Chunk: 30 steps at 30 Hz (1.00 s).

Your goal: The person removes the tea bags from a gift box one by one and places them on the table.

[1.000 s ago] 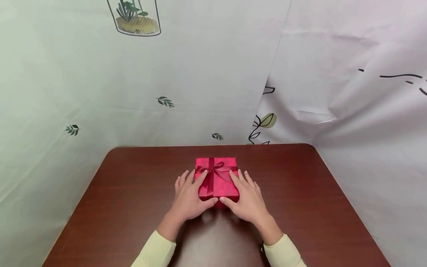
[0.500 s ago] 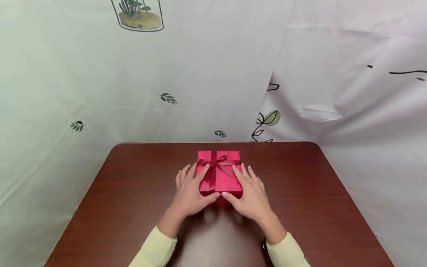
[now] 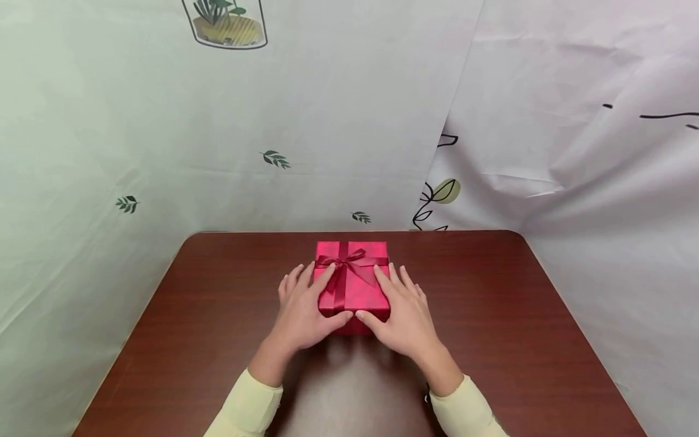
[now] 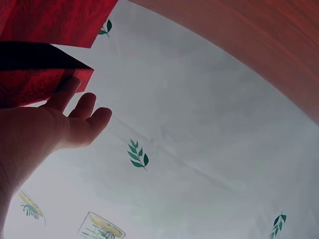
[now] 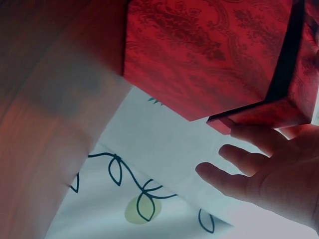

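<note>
A red gift box lid [image 3: 363,292] with a dark red ribbon and bow [image 3: 349,262] sits over its patterned base [image 3: 354,328]. My left hand [image 3: 302,311] and right hand [image 3: 406,317] grip the lid from both sides. The thumbs lie along its near edge, almost meeting, and the index fingers reach onto its top. Both wrist views are upside down. On the left, a dark gap parts the lid [image 4: 30,84] from the base [image 4: 55,20]. A similar dark band separates lid [image 5: 299,94] and base [image 5: 199,55] on the right. The box's contents are hidden.
The brown wooden table [image 3: 218,297] has rounded far corners. Behind it hangs a pale cloth [image 3: 338,109] printed with leaves and a plant jar; its right part [image 3: 573,158] is creased.
Both hands have raised the lid slightly, and more of the base shows below its near edge. The head view has tilted and shifted a little.
</note>
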{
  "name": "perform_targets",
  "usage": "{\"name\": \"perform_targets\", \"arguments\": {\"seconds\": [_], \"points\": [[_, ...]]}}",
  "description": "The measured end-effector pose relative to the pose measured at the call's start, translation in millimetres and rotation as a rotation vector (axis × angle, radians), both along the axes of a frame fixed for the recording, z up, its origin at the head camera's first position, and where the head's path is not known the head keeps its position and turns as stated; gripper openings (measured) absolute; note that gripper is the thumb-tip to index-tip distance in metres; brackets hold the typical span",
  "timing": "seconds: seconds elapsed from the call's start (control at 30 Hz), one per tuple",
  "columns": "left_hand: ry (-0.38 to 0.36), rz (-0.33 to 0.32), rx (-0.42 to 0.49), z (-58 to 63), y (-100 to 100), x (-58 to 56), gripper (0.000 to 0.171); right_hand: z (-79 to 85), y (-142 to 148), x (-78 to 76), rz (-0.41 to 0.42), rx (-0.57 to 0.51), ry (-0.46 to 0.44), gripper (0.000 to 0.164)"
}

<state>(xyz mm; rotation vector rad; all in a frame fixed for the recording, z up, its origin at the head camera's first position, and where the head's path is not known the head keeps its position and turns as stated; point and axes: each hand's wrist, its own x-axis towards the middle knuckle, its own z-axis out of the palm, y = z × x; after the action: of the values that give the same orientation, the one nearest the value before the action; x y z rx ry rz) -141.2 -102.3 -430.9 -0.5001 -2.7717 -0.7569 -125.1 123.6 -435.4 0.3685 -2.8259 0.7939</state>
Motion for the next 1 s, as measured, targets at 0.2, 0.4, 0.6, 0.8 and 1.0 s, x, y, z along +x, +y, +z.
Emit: {"name": "perform_targets", "arguments": {"seconds": [0.2,0.4,0.6,0.8,1.0], "points": [[0.001,0.012,0.009,5.0,-12.5,1.7,0.097,3.3,-9.1,-1.7,0.027,0.015,0.014,0.091],[-0.013,0.027,0.012,7.7,-23.1,3.9,0.098,5.5,-18.1,-1.7,0.052,0.026,0.024,0.09],[-0.022,0.036,0.011,9.3,-34.4,5.7,0.098,7.2,-27.7,-2.0,0.07,0.029,0.027,0.089],[-0.036,0.051,0.013,11.9,-47.5,7.3,0.098,9.2,-38.6,-3.1,0.098,0.041,0.011,0.088],[-0.044,0.063,0.022,13.2,-58.8,8.7,0.1,10.6,-49.3,-5.4,0.126,0.055,0.005,0.089]]}}
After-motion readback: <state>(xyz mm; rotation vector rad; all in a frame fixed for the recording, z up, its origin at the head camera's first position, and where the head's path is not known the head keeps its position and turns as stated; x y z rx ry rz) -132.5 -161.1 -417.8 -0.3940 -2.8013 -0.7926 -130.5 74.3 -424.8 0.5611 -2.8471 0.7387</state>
